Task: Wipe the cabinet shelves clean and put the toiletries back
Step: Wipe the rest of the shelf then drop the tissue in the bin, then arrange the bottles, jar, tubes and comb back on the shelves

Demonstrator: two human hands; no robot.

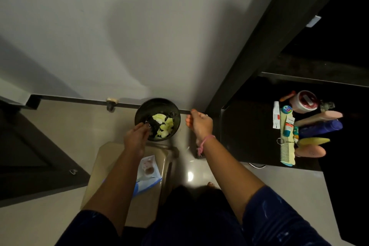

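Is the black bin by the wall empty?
No, the black bin holds crumpled yellowish and white scraps, and the left hand reaches over its rim.

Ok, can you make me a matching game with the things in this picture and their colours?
Things:
1. comb
2. round bin
3. wrist string
4. big jar's lid

Colours:
A. black
B. dark red
C. pale yellow
D. pink

Pairs: 1-C, 2-A, 3-D, 4-B
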